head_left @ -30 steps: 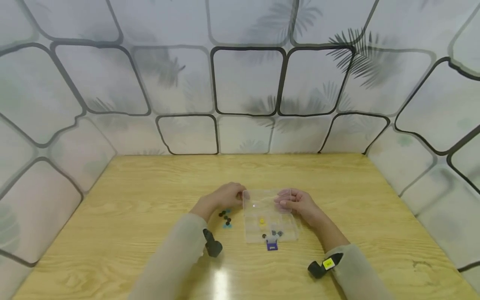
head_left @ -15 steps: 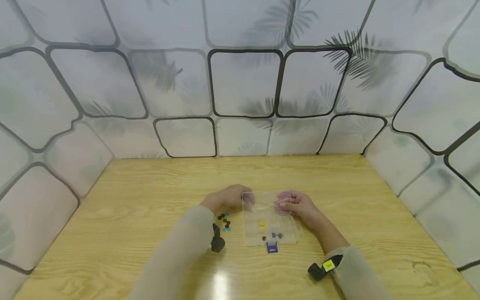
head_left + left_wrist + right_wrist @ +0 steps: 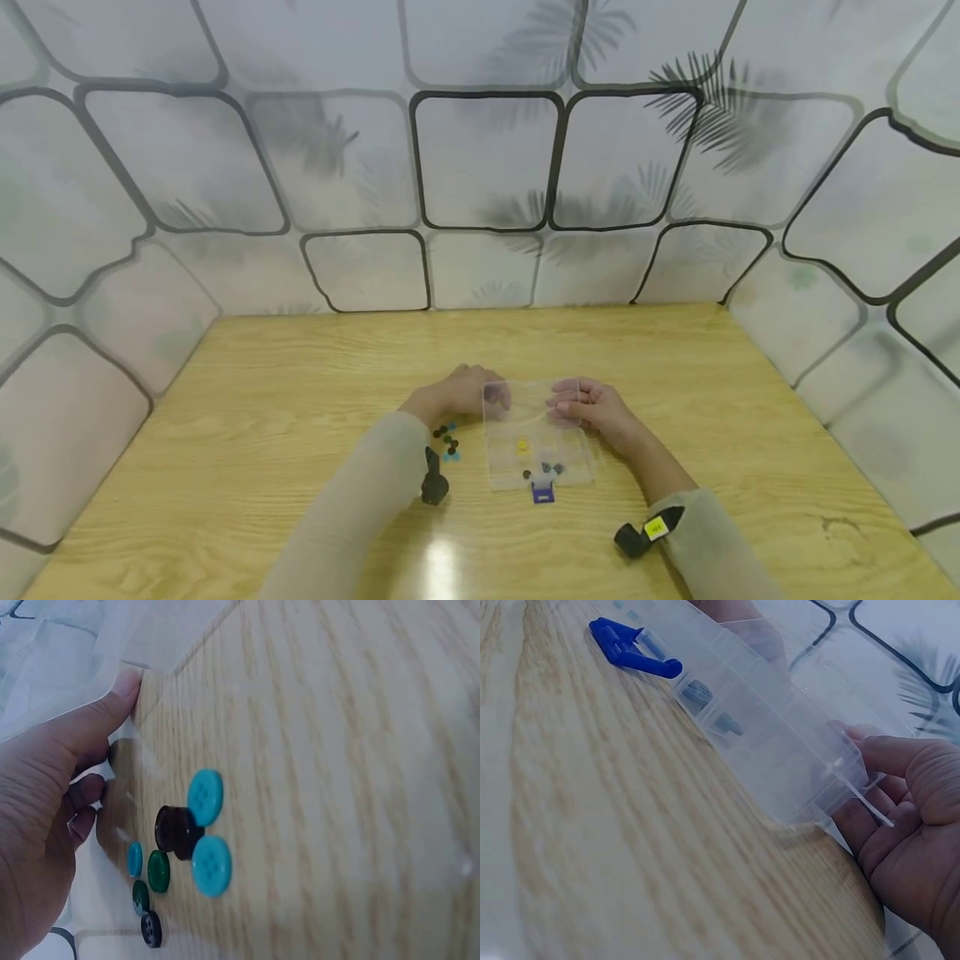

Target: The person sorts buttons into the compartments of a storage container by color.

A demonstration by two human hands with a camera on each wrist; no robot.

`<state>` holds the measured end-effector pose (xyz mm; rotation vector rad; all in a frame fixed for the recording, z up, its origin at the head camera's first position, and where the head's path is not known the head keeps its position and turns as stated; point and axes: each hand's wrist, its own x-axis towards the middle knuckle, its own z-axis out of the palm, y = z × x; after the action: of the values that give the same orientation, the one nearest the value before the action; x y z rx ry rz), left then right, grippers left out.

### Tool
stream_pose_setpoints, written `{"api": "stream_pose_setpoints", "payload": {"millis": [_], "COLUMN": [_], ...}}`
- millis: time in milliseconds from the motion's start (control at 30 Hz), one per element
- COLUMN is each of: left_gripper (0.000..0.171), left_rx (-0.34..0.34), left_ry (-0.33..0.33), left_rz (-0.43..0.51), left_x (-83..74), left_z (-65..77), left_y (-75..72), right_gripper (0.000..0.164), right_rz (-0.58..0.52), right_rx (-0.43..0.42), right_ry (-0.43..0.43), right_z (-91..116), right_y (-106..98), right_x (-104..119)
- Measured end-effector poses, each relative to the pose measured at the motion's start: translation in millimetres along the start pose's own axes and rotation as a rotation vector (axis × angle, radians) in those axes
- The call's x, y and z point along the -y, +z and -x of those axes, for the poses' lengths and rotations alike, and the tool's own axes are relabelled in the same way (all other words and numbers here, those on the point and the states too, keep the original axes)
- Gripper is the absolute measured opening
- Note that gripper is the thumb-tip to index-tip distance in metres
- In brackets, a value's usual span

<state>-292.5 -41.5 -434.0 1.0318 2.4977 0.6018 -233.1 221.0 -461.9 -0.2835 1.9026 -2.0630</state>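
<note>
A clear compartment box (image 3: pixel 501 468) lies on the table with its lid (image 3: pixel 531 407) raised at the far side. Behind the lid's left part is my left hand (image 3: pixel 459 393), seen partly through the plastic. In the left wrist view its thumb (image 3: pixel 112 705) reaches along the lid's edge, and the other fingers curl loosely below. My right hand (image 3: pixel 609 414) grips the clear plastic at the box's far right corner, thumb in front, fingers behind. A yellow button (image 3: pixel 522 446) and several dark buttons (image 3: pixel 553 468) sit in the compartments.
Left of the box lie loose buttons: light blue (image 3: pixel 211 866), green (image 3: pixel 158 871) and dark brown (image 3: pixel 184 834). A blue-purple latch (image 3: pixel 543 493) sticks out at the box's front. Patterned walls (image 3: pixel 480 275) stand behind and beside the wooden table (image 3: pixel 315 392).
My left hand has moved a little right, from beside the lid's left edge to behind it. The right hand keeps its grip; box and buttons stay in place.
</note>
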Motion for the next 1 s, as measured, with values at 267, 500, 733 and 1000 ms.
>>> {"api": "stream_pose_setpoints", "payload": {"millis": [267, 500, 733, 1000], "left_gripper": [0.014, 0.012, 0.014, 0.017], "left_rx": [-0.006, -0.035, -0.052, -0.111], "left_ry": [0.019, 0.037, 0.069, 0.053], "left_rz": [0.003, 0.029, -0.013, -0.121], "left_x": [2.9, 3.9, 7.4, 16.4], "left_z": [-1.0, 5.2, 8.5, 14.7], "left_y": [0.6, -2.1, -1.2, -0.2], "right_gripper": [0.041, 0.045, 0.045, 0.045], "right_rz": [0.007, 0.030, 0.035, 0.017], "right_rx": [0.002, -0.005, -0.011, -0.003], "right_ry": [-0.004, 0.005, 0.007, -0.004], "right_z": [-2.1, -1.7, -1.1, -1.8], "right_y": [0.6, 1.5, 0.7, -0.7], "right_x": [0.3, 2.0, 1.4, 0.7]}}
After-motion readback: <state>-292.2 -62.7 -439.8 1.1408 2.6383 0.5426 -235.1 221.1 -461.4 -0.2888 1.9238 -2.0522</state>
